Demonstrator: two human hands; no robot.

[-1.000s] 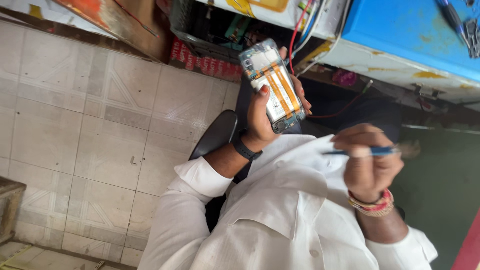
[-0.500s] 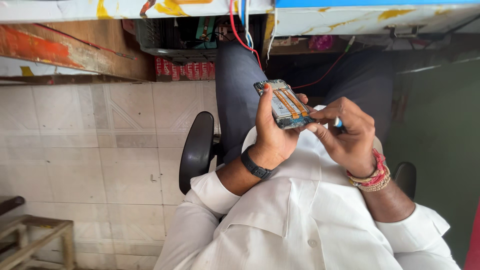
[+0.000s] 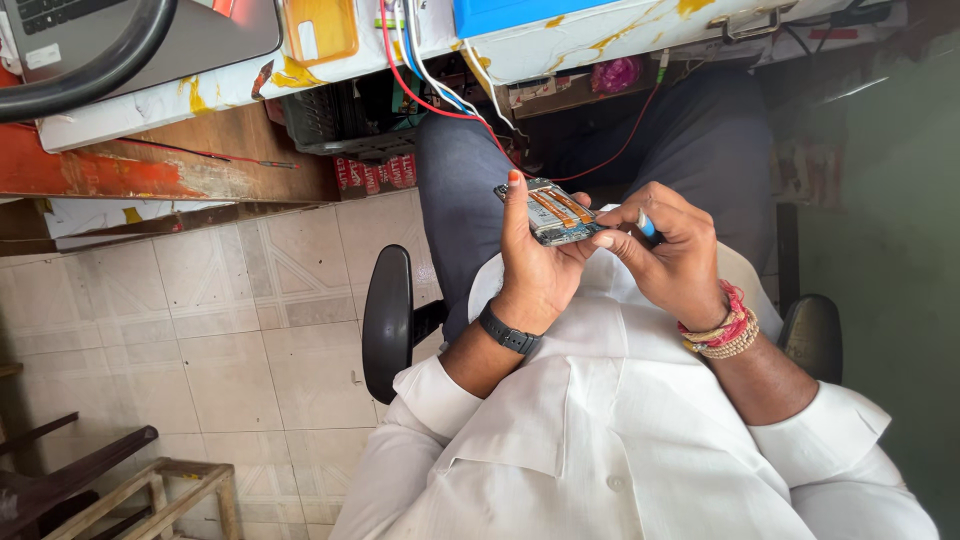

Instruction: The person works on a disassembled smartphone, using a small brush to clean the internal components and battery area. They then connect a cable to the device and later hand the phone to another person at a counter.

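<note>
**Orange ribbon cables under a blue-handled tool**

Orange flex strips cross the opened, backless grey smartphone (image 3: pixel 556 212), which the left hand (image 3: pixel 535 262) cradles from beneath, fingers wrapped along its far edge. The right hand (image 3: pixel 668 248) pinches a slim blue-handled tool (image 3: pixel 648 227) just beside the phone's near edge. A steady cradle and light, shallow tool pressure would likely spare those strips.

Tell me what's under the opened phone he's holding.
The left hand cups the opened phone from below. Beneath them lie dark trousers and a white shirt. The phone's underside is hidden by the palm.
</note>
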